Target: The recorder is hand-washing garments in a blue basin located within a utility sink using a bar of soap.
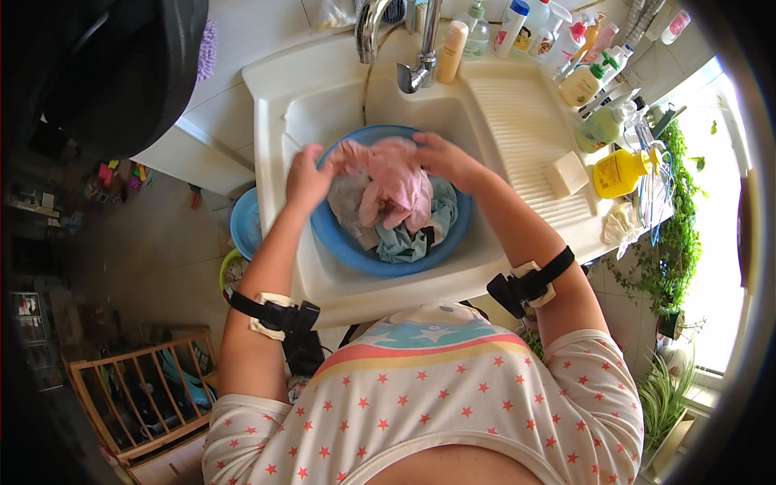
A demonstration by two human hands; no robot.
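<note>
A blue plastic basin [339, 257] stands in the white laundry sink [315, 291]. Both of my hands hold a pink cloth garment [403, 182] above it, blurred by motion. My left hand [309, 177] grips the garment's left end near the basin's left rim. At the garment's upper right, my right hand [447, 159] has its fingers on the cloth. Under and beside the pink cloth lie a grey garment [350, 209] and a light teal garment [403, 245] with a dark part. The chrome faucet [418, 76] rises behind the basin.
The ribbed washboard [515, 133] is at the right, with a pale soap block [567, 174] on it. Several pump bottles, including a yellow one [618, 174], line the sink's edge. Left of the sink is another blue basin [245, 224]; a black object [121, 73] blocks the upper left.
</note>
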